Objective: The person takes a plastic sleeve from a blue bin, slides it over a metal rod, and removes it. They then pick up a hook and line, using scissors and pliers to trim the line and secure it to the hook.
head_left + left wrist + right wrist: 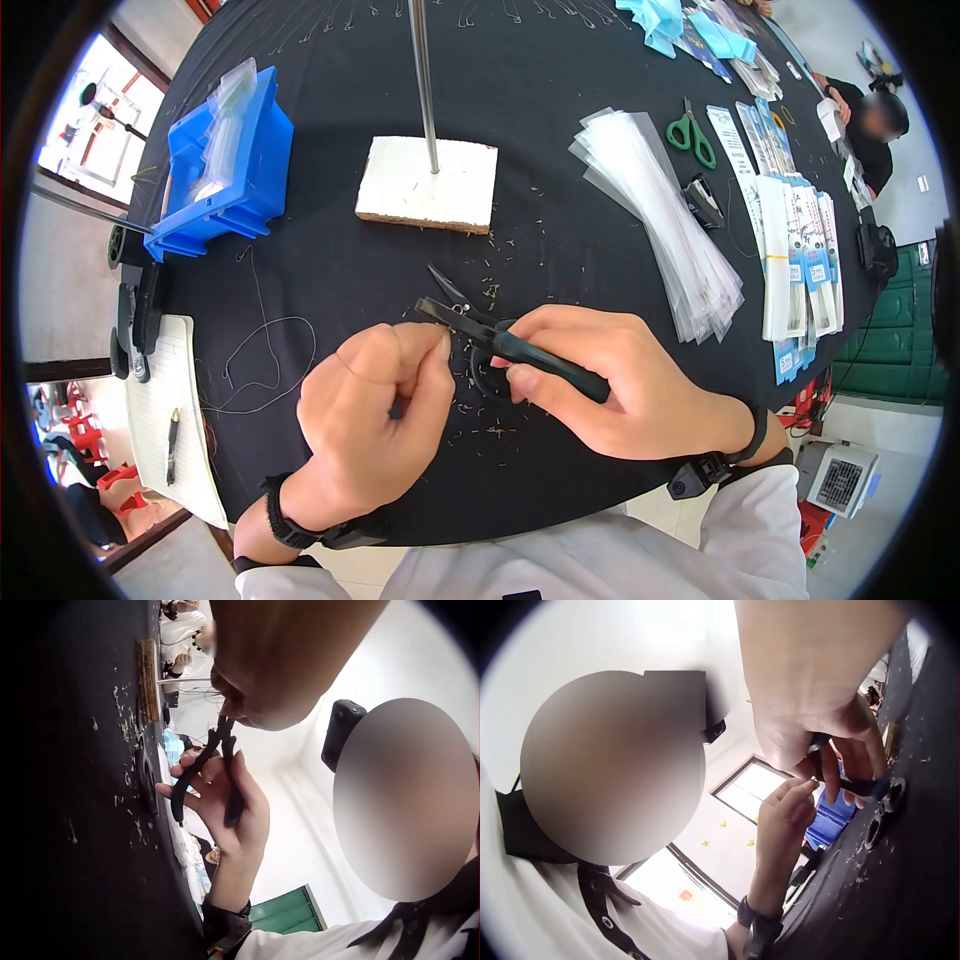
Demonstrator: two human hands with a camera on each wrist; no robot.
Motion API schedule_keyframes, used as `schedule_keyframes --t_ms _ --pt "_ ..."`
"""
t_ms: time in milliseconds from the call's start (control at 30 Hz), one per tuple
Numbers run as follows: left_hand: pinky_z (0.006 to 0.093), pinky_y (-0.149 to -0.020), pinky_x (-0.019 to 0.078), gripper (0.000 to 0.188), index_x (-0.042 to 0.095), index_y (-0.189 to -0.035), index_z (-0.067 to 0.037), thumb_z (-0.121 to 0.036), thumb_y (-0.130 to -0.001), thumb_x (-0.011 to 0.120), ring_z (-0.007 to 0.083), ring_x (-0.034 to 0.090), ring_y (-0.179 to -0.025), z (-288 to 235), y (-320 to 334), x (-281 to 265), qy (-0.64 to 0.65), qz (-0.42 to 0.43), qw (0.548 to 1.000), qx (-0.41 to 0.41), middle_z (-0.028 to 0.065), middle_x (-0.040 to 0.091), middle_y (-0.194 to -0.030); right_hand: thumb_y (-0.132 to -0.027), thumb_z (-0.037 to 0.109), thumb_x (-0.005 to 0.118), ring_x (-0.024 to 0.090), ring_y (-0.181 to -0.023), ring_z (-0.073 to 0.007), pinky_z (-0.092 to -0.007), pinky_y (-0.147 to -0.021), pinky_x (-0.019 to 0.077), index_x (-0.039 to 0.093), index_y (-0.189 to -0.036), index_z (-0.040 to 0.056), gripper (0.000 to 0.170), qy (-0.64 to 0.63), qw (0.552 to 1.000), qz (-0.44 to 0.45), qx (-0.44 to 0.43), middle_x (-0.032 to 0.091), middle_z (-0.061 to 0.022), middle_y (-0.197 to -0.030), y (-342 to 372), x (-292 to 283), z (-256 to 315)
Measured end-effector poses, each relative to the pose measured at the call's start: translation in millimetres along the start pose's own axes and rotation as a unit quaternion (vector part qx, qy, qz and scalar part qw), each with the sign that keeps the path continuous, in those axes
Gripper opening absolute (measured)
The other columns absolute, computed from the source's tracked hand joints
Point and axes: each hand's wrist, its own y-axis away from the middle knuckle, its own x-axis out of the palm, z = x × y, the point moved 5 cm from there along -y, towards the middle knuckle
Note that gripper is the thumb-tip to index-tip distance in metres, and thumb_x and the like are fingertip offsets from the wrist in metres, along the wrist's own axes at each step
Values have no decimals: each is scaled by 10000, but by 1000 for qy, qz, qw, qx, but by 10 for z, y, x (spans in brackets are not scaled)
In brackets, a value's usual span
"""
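Note:
My right hand (pixel 630 390) holds a pair of black-handled pliers (pixel 550 362), their head pointing left. In the left wrist view the two handles of the pliers (pixel 196 774) stand spread apart, with the right hand (pixel 251 799) around them. My left hand (pixel 370 410) pinches between thumb and forefinger, its fingertips right at the pliers' head. A thin wire (pixel 358 372) runs across the left fingers; its pinched end is hidden by the fingertips. Below the pliers, a pair of black scissors (pixel 447 285) lies on the black tablecloth, partly covered by the tool and right hand.
Small clippings (pixel 495 432) are scattered around the scissors. A white block (pixel 425 190) with an upright metal rod stands ahead. To the left are a blue bin (pixel 250 175), loose wire (pixel 270 325) and a notebook (pixel 160 400). Clear sleeves (pixel 660 220) and green-handled scissors (pixel 690 140) lie right.

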Motion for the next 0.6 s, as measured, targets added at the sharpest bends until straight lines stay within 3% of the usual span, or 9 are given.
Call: schedule_keyframes --t_ms 33,133,233,333,433,533,600 --pt "176 -400 282 99 592 -789 16 94 -748 637 10 375 -450 -48 -9 -1 -29 -4 998 53 -6 541 -592 -841 100 623 606 -679 -299 -342 -588 464 614 -824 -64 165 0 1000 -2 5 616 -158 -799 8 -6 12" --pt "170 -402 272 92 597 -797 18 91 -755 634 0 375 -457 -65 -13 -2 -27 -6 998 53 -10 545 -587 -841 105 624 613 -677 -291 -335 -586 470 623 -829 -67 172 7 1000 -3 12 621 -165 -811 17 -28 42" --pt "161 -406 262 93 600 -813 21 92 -759 629 -11 370 -468 52 14 -32 65 12 994 -91 -16 540 -575 -843 109 624 618 -672 -280 -328 -582 473 628 -826 -70 179 24 1000 -3 -7 622 -167 -808 9 -55 62" --pt "150 -411 246 88 607 -816 13 85 -768 625 -28 359 -479 181 63 -51 168 -22 961 -217 -27 532 -561 -846 110 621 620 -669 -272 -323 -580 473 630 -832 -68 179 26 999 -5 -20 622 -162 -809 7 -67 69" --pt "170 -400 275 92 597 -798 25 92 -750 636 2 369 -461 95 45 -92 58 -21 992 -106 1 549 -585 -848 107 617 619 -667 -266 -320 -577 473 630 -840 -63 171 -2 1000 14 0 623 -154 -822 13 -62 63" --pt "209 -396 326 131 591 -799 61 118 -701 658 72 406 -454 -72 -4 -87 -37 -48 994 87 43 562 -615 -844 103 620 618 -664 -260 -318 -576 472 630 -843 -58 161 -11 1000 20 7 622 -147 -829 20 -57 93" --pt "234 -405 361 185 595 -824 90 135 -661 669 126 436 -472 -115 -4 -81 -80 -38 988 128 69 567 -634 -838 102 627 616 -662 -260 -318 -576 472 630 -839 -55 156 -1 1000 6 -1 617 -144 -827 35 -54 109"
